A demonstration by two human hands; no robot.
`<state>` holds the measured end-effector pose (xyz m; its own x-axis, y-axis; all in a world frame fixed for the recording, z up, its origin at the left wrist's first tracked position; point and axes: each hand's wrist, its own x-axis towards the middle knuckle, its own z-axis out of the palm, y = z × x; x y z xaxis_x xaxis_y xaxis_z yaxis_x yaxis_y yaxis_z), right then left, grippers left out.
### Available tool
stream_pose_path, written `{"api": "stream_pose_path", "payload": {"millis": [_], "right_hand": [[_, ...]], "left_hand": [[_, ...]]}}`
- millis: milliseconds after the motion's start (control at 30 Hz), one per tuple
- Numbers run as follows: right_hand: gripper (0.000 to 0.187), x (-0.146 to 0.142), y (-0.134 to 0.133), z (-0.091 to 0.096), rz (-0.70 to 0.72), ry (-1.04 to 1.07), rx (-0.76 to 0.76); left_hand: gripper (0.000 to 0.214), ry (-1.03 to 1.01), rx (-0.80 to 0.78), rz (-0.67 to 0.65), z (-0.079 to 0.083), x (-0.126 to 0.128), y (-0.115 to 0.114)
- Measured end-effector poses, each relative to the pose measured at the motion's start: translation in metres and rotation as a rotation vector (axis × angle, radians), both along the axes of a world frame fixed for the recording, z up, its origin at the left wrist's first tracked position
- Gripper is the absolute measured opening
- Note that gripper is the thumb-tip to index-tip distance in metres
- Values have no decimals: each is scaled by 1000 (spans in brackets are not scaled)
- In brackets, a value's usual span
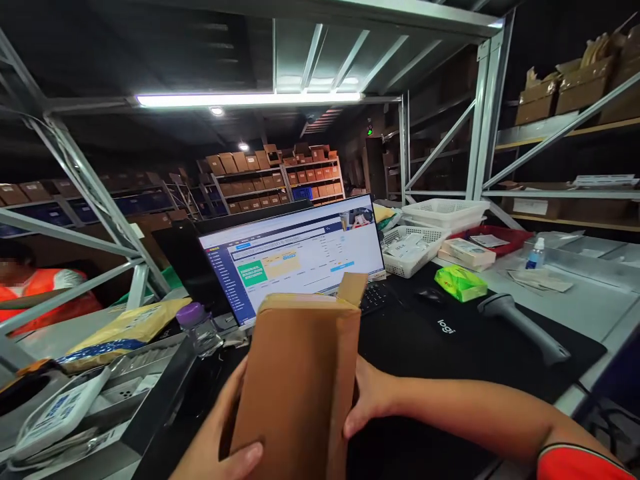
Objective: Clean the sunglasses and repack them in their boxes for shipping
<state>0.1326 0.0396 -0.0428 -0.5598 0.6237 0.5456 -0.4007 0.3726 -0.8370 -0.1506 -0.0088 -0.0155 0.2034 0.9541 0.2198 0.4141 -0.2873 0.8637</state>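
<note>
I hold a brown cardboard mailer box [297, 373] upright in front of me, one end flap [351, 288] sticking up. My left hand [223, 443] grips its lower left edge, thumb across the front. My right hand [367, 397] wraps the right side, fingers behind the box. Just behind it stands a lit monitor [295, 257] showing a software page, with a keyboard [374, 297] partly hidden at its foot.
A black desk mat [450, 333] carries a grey barcode scanner [525, 327], a mouse [430, 293] and a green packet [460, 283]. White baskets [417, 250], a red tray and a small bottle [536, 255] sit behind. A yellow padded mailer [125, 330] and purple-capped bottle [195, 327] lie left. A person in orange [40, 290] is at far left.
</note>
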Motion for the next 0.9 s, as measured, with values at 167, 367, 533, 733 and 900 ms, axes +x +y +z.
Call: {"api": "stream_pose_path", "payload": {"millis": [167, 367, 533, 733, 900], "right_hand": [[86, 43, 27, -34, 89, -456, 71], [133, 87, 36, -58, -84, -820, 168], [117, 95, 31, -70, -111, -828, 184], [83, 83, 21, -71, -215, -581, 128], [60, 57, 21, -50, -243, -341, -44]], "left_hand": [[101, 515, 174, -19, 53, -5, -1], [97, 810, 168, -13, 67, 19, -11], [84, 777, 146, -28, 80, 13, -5], [75, 440, 169, -21, 92, 4, 17], [76, 371, 151, -32, 93, 15, 24]]}}
